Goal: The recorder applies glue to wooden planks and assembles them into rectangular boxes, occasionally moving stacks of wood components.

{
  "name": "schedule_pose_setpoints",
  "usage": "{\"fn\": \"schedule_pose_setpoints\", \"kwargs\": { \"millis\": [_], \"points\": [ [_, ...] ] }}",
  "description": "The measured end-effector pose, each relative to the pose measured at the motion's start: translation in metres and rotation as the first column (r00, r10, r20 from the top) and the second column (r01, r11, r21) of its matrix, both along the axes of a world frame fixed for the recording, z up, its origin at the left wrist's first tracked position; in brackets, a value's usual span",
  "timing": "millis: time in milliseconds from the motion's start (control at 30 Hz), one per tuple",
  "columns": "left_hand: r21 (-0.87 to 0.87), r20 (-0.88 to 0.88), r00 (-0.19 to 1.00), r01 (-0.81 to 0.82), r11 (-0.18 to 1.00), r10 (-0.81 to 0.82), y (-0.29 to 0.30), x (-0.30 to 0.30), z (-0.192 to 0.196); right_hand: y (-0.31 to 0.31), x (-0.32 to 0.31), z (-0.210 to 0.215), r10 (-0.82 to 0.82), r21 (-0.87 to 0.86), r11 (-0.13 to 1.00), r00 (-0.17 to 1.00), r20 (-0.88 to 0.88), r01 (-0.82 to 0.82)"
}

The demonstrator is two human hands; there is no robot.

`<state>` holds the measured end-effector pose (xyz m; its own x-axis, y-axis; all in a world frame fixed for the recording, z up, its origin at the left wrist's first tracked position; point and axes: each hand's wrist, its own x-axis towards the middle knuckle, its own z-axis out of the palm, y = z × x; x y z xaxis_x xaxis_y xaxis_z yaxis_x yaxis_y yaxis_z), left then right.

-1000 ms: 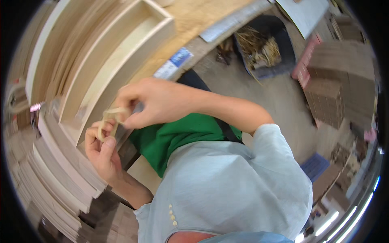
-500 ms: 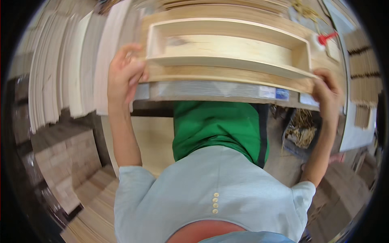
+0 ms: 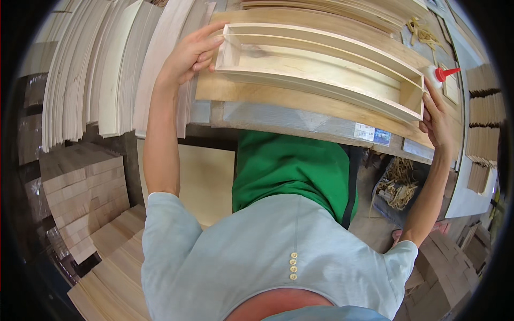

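Note:
A long, shallow wooden box with an open top lies across the board on the workbench, its right end tilted nearer to me. My left hand grips the left end, fingers bent over the end wall. Around the right end, my right hand is closed, the thumb side against the outer wall. A thin pale band runs lengthwise across the opening near the far wall, from one hand to the other. Whether it is elastic or a wood strip I cannot tell. My fingertips are partly hidden at both ends.
A white bottle with a red nozzle stands just past the box's right end. Stacked thin boards fill the left; more boards lie behind. Tangled yellowish strands lie far right. A bin of similar strands sits below the bench.
The box has shifted right, and its right end has come nearer to me. Both hands have moved closer onto its end walls. The pale band now shows across the opening.

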<state>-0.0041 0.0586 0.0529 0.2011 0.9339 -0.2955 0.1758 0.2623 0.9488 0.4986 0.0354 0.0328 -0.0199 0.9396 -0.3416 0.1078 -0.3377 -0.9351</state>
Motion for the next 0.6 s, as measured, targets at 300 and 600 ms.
{"fn": "schedule_pose_setpoints", "kwargs": {
  "millis": [300, 600],
  "points": [
    [-0.066, 0.199, 0.954, -0.217, 0.974, 0.226, 0.026, 0.000, -0.029, 0.026, 0.004, -0.019, -0.102, 0.076, 0.990, 0.983, -0.150, 0.115],
    [-0.327, 0.734, 0.636, 0.025, 0.945, 0.237, 0.052, -0.026, -0.070, 0.034, 0.000, -0.034, -0.244, 0.100, 0.963, 0.966, -0.081, 0.252]
  ]
}}
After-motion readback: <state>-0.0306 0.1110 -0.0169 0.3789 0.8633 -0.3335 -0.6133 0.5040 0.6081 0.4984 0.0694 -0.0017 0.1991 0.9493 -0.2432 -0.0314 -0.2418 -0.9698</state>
